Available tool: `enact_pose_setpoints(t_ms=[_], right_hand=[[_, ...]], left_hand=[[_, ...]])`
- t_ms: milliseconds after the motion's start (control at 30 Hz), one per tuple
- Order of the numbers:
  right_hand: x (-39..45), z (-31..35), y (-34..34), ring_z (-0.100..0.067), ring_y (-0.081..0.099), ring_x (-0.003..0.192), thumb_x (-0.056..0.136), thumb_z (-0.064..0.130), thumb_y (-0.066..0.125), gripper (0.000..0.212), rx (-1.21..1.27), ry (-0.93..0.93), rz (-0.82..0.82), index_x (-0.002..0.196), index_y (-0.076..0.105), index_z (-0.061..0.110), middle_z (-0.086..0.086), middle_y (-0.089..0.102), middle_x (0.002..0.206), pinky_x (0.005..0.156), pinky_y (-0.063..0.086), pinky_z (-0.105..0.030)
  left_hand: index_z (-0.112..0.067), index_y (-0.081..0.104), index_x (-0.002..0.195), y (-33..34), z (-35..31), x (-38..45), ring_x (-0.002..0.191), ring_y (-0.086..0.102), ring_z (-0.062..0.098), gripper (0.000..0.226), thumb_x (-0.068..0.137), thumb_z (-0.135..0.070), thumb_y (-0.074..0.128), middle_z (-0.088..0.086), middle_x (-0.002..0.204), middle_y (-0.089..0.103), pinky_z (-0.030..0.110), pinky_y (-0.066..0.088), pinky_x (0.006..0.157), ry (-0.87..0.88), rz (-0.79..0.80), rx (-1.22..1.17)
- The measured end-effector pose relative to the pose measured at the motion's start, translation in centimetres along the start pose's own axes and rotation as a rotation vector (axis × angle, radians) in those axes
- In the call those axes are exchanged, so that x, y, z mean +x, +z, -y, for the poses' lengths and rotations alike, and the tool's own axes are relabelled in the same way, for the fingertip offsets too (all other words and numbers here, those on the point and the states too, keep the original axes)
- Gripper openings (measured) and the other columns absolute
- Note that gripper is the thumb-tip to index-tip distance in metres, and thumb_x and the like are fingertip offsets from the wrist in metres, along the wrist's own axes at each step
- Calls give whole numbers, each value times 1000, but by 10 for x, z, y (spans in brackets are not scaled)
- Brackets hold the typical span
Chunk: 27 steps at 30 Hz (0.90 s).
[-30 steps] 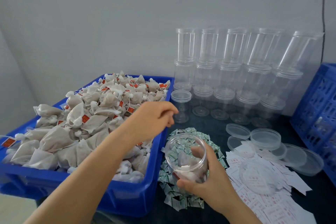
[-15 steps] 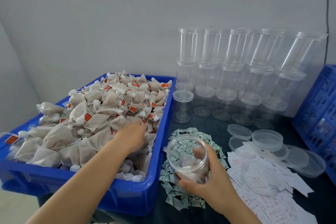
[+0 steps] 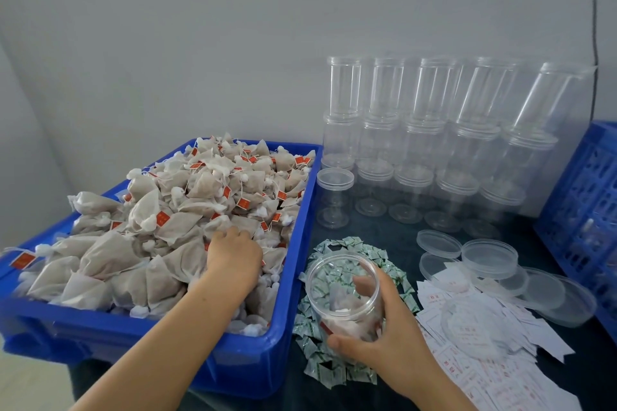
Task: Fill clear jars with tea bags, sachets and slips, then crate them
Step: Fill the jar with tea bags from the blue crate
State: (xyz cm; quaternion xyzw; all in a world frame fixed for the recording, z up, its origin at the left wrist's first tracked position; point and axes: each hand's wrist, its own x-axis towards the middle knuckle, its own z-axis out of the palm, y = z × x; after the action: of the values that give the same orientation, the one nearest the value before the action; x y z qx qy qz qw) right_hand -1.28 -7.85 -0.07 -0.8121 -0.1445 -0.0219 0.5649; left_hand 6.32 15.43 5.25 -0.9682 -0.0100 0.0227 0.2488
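Fingers of our left hand (image 3: pixel 233 255), which a second earlier hovered curled above the bin, had dropped into the heaped tea bags (image 3: pixel 173 217) at centre frame; whether they had closed on one we could not tell. So another bag was probably coming. Our right hand (image 3: pixel 384 340) wrapped the clear jar (image 3: pixel 344 294), lower centre, tilted over green sachets (image 3: pixel 334 374). Bags looked soft, papery, pyramid-shaped inside the blue bin (image 3: pixel 250 360); the jar was rigid, glossy.

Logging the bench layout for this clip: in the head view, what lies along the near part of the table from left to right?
Blue bin of tea bags → left hand in the tea bags → clear jar held by the right hand, over the green sachets → white slips → loose lids → blue crate.
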Motion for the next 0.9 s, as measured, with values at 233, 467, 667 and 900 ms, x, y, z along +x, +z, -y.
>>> enact_pose_setpoints(t_ms=[233, 467, 667, 900], right_hand=[[-1, -3, 0, 20, 44, 120, 40, 80, 83, 106, -18, 3, -3, 126, 22, 80, 45, 44, 129, 83, 46, -10], [0, -6, -2, 19, 45, 121, 38, 80, 83, 108, 11, 13, 2, 129, 25, 76, 43, 45, 129, 81, 47, -5], [0, -9, -3, 17, 49, 118, 46, 66, 90, 104, 20, 9, 5, 129, 28, 76, 44, 46, 126, 82, 49, -6], [1, -11, 1, 15, 48, 121, 45, 68, 88, 113, 6, 14, 4, 139, 26, 64, 43, 46, 127, 89, 48, -14]], left_hand=[[-15, 55, 126, 2, 4, 0, 126, 40, 27, 35, 91, -21, 51, 6, 131, 50, 38, 32, 104, -23, -46, -51], [-16, 53, 79, -6, 10, 0, 97, 55, 22, 19, 93, -30, 51, 4, 102, 61, 31, 44, 77, -109, -152, -414], [-14, 45, 60, -25, 25, 0, 49, 43, 10, 38, 91, -31, 57, -4, 56, 47, 21, 33, 47, -70, -226, -847], [-26, 44, 52, -66, 21, -18, 43, 44, -5, 42, 85, -40, 65, -20, 42, 47, 14, 29, 48, 92, -329, -1087]])
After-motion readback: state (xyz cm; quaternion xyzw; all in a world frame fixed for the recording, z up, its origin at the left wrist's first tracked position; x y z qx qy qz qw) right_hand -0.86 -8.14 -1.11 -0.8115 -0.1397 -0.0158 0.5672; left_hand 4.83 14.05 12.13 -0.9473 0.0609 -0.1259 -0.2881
